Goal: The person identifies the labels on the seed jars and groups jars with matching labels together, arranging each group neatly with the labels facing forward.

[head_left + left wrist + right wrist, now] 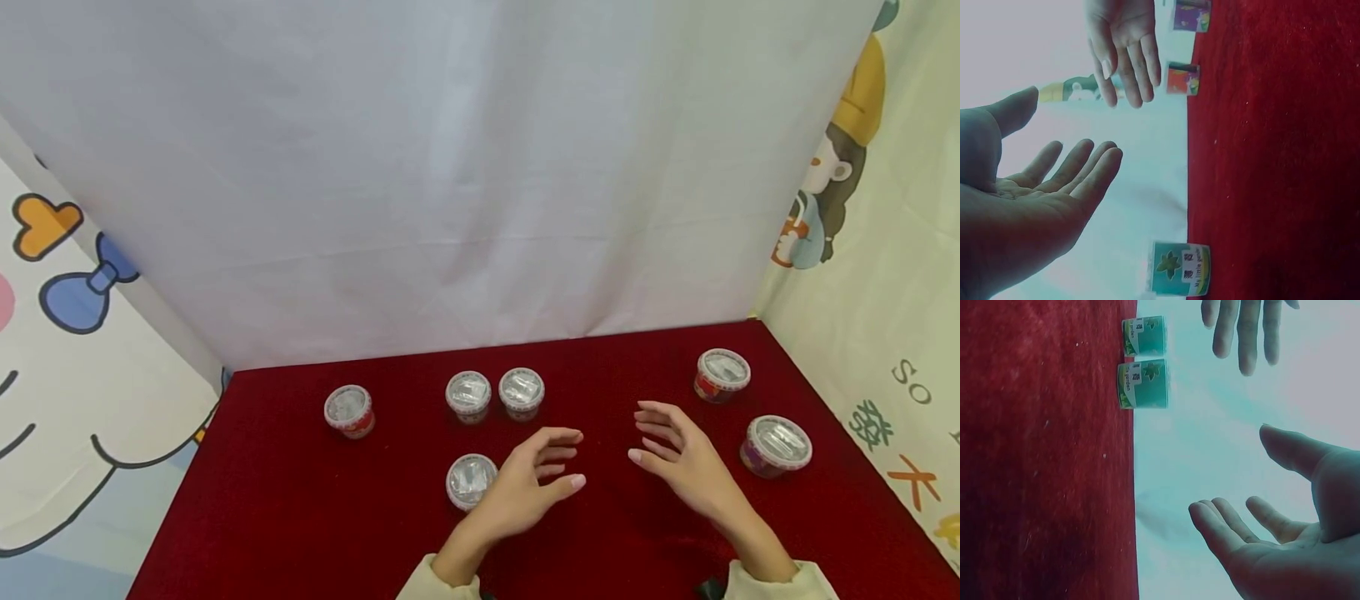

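Note:
Both hands hover above a red cloth, palms facing each other, holding nothing. My left hand point(521, 492) has loosely bent fingers and partly covers a small lidded tub point(470, 481) beneath it. Apart from it, to the right, my right hand point(690, 462) has its thumb and fingers spread. Nearest to that hand is a purple tub point(776, 446), with a red tub point(722, 375) behind it. Two green tubs, one on the left point(468, 396) and one on the right point(522, 392), stand side by side near the back. Another red tub point(349, 411) stands at the left.
The red cloth point(300, 517) covers the table. A white curtain point(450, 167) rises along its back edge. Printed cloths hang at the left point(90, 400) and at the right point(862, 333).

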Demonstrator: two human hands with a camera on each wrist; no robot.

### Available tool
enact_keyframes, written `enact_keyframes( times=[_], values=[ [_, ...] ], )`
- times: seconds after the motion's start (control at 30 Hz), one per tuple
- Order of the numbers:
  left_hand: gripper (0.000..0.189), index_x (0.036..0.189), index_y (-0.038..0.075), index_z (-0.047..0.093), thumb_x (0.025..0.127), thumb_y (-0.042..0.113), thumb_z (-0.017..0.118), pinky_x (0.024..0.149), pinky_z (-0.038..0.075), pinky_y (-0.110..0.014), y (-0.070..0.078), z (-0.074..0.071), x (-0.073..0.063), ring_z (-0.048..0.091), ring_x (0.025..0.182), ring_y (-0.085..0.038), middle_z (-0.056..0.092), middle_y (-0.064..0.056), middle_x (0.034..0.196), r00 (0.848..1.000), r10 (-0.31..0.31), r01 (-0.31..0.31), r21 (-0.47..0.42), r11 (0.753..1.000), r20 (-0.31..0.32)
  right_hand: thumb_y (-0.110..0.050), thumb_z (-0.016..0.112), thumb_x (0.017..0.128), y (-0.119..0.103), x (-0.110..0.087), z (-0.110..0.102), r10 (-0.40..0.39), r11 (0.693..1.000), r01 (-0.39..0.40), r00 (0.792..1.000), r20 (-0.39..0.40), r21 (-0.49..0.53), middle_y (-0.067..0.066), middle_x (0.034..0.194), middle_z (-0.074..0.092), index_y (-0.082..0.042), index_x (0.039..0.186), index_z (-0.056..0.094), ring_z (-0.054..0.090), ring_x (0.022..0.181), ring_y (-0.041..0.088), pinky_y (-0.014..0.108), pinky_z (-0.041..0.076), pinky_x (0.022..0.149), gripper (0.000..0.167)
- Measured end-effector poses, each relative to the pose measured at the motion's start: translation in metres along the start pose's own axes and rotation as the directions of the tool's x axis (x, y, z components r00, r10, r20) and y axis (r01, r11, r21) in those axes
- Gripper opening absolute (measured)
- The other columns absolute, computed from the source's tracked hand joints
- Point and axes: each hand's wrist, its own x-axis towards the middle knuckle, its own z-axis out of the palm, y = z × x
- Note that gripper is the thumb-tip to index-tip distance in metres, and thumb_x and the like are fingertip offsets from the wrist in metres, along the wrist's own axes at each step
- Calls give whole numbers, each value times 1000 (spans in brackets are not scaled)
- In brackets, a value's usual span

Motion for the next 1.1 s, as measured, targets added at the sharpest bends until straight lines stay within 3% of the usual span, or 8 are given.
enact_keyframes(
  times=[0.27,0.63,0.93,1.1],
  values=[
    [45,145,3,56,102,7,70,107,51,-28,-2,11,6,58,134,-43,61,-17,146,1000,-10,10,-8,1000,19,-1,72,100,4,-5,-9,-6,1000,6,1000,-29,0,35,142,52,8,151,41,53,117,-15,12,50,96,61],
    [45,144,2,57,102,8,71,106,51,-28,-7,25,15,61,131,-41,61,-21,144,999,-22,22,10,1000,26,1,73,98,13,-12,-20,-20,1000,18,997,-77,-18,31,141,52,9,150,42,55,116,-15,13,53,93,61],
    [44,143,2,58,102,7,71,104,52,-25,-8,33,22,64,129,-30,63,-20,142,999,-5,3,33,999,42,5,73,97,21,-18,-34,-29,999,25,992,-119,-35,-15,127,58,10,148,43,57,114,-13,13,55,91,60],
    [44,143,1,58,102,7,71,104,52,-25,-9,38,26,64,129,-31,63,-20,142,999,-7,6,33,999,49,3,72,98,22,-20,-41,-27,999,21,990,-135,-45,-23,125,57,10,148,42,57,114,-14,12,54,91,59]
  ],
)
